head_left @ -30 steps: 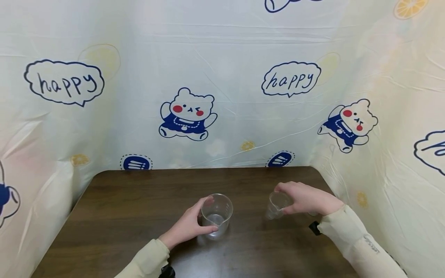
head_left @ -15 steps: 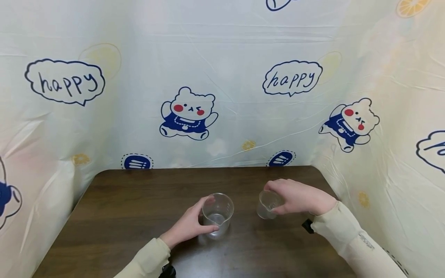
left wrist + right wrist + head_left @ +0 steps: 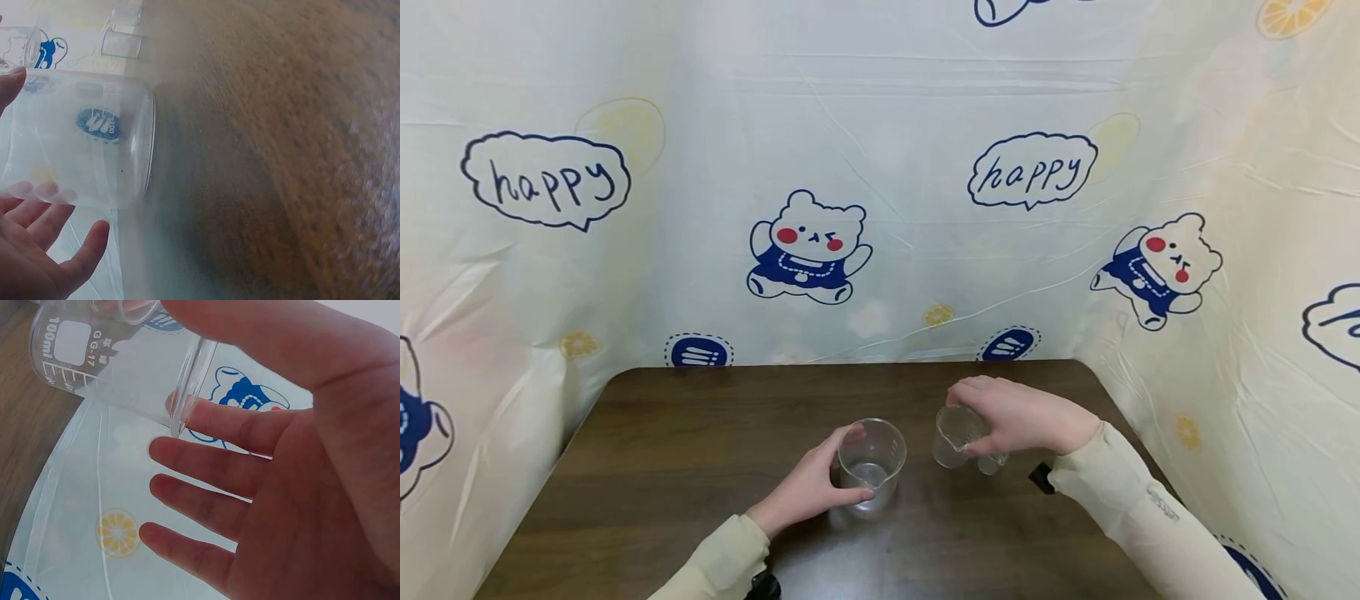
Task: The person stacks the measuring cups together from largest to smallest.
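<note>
The head view is evenly and softly lit: the pale backdrop (image 3: 895,108) is bright with crisp prints, while the dark surface (image 3: 700,433) takes a whitish sheen near the bottom middle. Shadows there are faint and soft-edged. The left wrist view is hazy and low in contrast, its wood grain smeared and a bluish glare speckling the right edge; the large beaker (image 3: 69,137) looks milky, its outline soft. In the right wrist view, the right hand (image 3: 275,481) has its palm in shade against brightness behind (the upper right corner washes out to white), yet markings on the small beaker (image 3: 119,362) read sharply.
</note>
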`<action>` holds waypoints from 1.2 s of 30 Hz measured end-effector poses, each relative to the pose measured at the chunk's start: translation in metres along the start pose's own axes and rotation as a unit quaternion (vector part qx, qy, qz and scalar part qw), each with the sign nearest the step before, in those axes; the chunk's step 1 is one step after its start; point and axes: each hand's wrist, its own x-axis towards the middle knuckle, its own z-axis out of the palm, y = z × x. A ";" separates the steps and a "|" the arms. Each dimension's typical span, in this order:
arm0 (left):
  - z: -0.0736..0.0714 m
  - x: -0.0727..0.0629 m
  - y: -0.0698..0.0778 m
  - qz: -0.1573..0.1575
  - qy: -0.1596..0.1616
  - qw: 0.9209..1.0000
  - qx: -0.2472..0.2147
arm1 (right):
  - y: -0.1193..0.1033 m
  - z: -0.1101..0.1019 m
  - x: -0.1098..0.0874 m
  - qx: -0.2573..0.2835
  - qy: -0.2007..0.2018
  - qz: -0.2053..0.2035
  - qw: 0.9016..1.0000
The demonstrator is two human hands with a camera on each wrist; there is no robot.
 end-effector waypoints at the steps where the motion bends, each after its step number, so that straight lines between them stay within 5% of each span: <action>1: 0.000 0.000 0.000 0.000 0.000 1.000 0.000 | 0.000 0.000 0.001 -0.001 0.000 0.002 1.000; 36: 0.002 0.001 0.000 -0.011 -0.002 1.000 0.000 | -0.027 0.003 0.049 0.005 0.025 -0.045 0.999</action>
